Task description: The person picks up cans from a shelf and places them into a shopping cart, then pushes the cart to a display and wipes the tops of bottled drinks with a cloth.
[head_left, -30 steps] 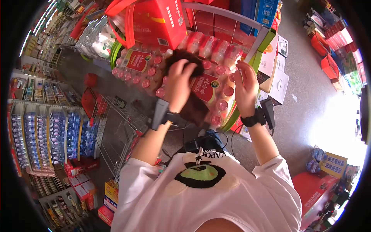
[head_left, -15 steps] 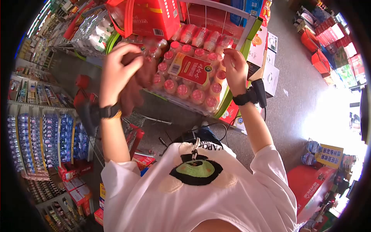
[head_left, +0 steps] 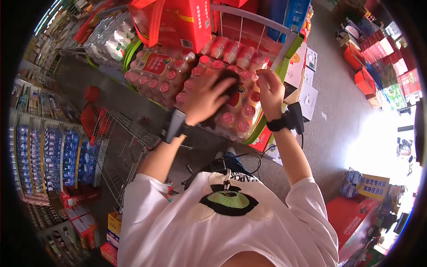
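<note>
My left hand [head_left: 202, 100], smeared by motion, is over a shrink-wrapped pack of pink-capped bottles [head_left: 229, 118]. A dark, crumpled cloth [head_left: 229, 82] shows under its fingers, against the red label, and the hand appears to grip it. My right hand [head_left: 270, 86] is at the right edge of the same pack, fingers curled and thumb close to the fingertips; whatever is between them cannot be made out. To the left sits a second pack of similar bottles [head_left: 153, 73] with a red label. Behind both stands a red gift bag [head_left: 178, 22].
The packs rest on a display stand with a green edge [head_left: 254, 133] and a white rail [head_left: 253, 17]. Stacked cartons [head_left: 307, 95] flank it at right. A wire shopping cart [head_left: 118, 142] is on my left, near shelves of blue-wrapped bottles [head_left: 46, 155].
My left hand has swept rightward with the cloth, from the left pack onto the middle of the right pack. My right hand keeps its place at the pack's edge.
</note>
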Action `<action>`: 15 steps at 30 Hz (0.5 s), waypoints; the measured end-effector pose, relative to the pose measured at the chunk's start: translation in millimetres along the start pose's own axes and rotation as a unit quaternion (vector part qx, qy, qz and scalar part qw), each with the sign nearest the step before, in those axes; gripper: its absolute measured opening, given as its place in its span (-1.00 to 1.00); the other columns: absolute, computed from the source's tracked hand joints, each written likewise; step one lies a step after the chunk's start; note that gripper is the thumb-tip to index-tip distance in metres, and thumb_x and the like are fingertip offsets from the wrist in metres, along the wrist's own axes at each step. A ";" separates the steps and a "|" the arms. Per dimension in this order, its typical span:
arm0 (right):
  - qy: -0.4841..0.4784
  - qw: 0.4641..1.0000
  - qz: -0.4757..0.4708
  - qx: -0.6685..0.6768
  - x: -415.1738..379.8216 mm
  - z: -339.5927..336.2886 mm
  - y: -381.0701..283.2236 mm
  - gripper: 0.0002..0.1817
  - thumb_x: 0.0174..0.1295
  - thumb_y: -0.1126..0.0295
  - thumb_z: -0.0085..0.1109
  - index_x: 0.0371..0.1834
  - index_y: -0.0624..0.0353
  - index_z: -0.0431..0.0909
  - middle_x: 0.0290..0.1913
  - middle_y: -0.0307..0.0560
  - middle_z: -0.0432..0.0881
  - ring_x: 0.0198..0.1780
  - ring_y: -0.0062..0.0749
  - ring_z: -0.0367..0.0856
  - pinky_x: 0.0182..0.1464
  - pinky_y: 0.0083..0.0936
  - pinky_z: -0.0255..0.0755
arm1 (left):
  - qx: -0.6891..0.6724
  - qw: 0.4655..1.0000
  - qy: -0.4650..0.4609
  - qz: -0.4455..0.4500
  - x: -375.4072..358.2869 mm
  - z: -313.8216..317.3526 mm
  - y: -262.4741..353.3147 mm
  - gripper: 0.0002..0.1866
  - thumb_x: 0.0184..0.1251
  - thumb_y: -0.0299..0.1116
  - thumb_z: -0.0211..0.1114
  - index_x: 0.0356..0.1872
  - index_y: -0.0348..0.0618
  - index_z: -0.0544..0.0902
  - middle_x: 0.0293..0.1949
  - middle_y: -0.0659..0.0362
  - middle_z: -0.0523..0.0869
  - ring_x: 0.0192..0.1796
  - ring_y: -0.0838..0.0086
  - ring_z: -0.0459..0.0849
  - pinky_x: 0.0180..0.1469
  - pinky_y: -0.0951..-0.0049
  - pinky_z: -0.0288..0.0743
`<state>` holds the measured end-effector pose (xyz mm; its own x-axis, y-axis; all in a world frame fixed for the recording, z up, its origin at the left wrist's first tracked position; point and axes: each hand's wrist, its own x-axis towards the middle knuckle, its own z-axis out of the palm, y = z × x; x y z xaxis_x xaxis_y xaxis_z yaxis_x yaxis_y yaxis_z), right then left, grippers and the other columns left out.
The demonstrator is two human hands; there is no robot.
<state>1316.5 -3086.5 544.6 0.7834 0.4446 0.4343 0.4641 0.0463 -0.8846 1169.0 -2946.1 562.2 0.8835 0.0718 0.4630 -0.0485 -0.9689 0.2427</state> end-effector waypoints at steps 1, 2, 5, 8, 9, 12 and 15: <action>0.001 1.000 -0.001 0.006 -0.3 0.1 3.1 -0.87 0.06 0.57 -0.03 -0.35 0.30 0.52 -0.38 -0.02 0.56 -0.33 -0.34 0.55 -0.26 -0.53 0.40 | -0.076 0.997 -0.021 -0.007 2.8 6.3 13.9 -0.50 0.03 -0.33 0.25 0.09 0.04 0.41 -0.03 -0.01 0.43 0.01 0.08 0.43 0.02 0.18 0.32; 0.001 1.000 -0.002 0.012 -0.4 0.4 5.9 -0.87 0.06 0.57 -0.03 -0.35 0.30 0.52 -0.39 -0.02 0.56 -0.33 -0.34 0.55 -0.26 -0.53 0.40 | -0.150 0.988 -0.041 -0.014 5.1 12.7 28.0 -0.52 0.02 -0.33 0.26 0.05 0.05 0.43 -0.07 -0.01 0.44 -0.02 0.10 0.44 0.00 0.17 0.33; -0.005 0.998 0.029 0.052 -0.4 -1.6 8.8 -0.86 0.08 0.56 -0.03 -0.33 0.31 0.52 -0.43 -0.08 0.53 -0.41 -0.47 0.50 -0.31 -0.60 0.38 | -0.114 0.993 -0.004 0.003 0.3 22.2 67.3 -0.54 0.02 -0.26 0.27 0.02 0.05 0.44 -0.07 0.00 0.42 -0.04 0.09 0.43 -0.05 0.16 0.34; -0.020 0.992 0.076 0.102 -1.4 -3.9 -0.4 -0.88 0.15 0.56 -0.05 -0.33 0.34 0.50 -0.45 -0.18 0.49 -0.42 -0.61 0.46 -0.34 -0.68 0.35 | -0.084 0.996 0.015 -0.011 -7.6 25.6 66.9 -0.55 0.01 -0.20 0.28 -0.01 0.05 0.44 -0.05 -0.02 0.38 -0.03 0.07 0.40 -0.02 0.16 0.33; -0.023 0.993 0.073 0.094 -1.8 -3.6 -1.3 -0.88 0.14 0.56 -0.05 -0.33 0.34 0.50 -0.45 -0.19 0.49 -0.42 -0.61 0.46 -0.34 -0.68 0.35 | -0.076 0.997 0.021 -0.005 -11.7 23.5 65.7 -0.54 0.00 -0.20 0.29 -0.01 0.05 0.44 -0.04 -0.03 0.37 -0.03 0.07 0.40 -0.01 0.15 0.32; -0.032 0.993 0.073 0.088 -2.0 -4.3 -3.4 -0.88 0.14 0.57 -0.03 -0.31 0.34 0.49 -0.43 -0.22 0.49 -0.40 -0.63 0.45 -0.32 -0.71 0.33 | -0.088 0.995 0.047 -0.011 -28.1 19.7 54.3 -0.56 -0.02 -0.22 0.30 -0.06 -0.01 0.44 0.05 -0.01 0.33 0.01 0.08 0.37 0.01 0.14 0.30; -0.050 0.991 0.094 0.080 -1.9 -6.2 -10.0 -0.87 0.14 0.57 -0.04 -0.29 0.34 0.50 -0.40 -0.21 0.51 -0.37 -0.62 0.45 -0.28 -0.71 0.33 | -0.045 0.991 0.080 -0.097 -42.5 8.2 37.6 -0.60 -0.04 -0.28 0.29 -0.13 -0.07 0.43 0.09 0.05 0.32 0.05 0.11 0.34 0.03 0.14 0.27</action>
<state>1313.0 -3093.4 553.7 0.8019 0.5440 0.2468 0.2356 0.0916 -0.9675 1133.4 -2987.5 544.7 0.7954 0.2991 0.5271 0.0682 -0.9084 0.4126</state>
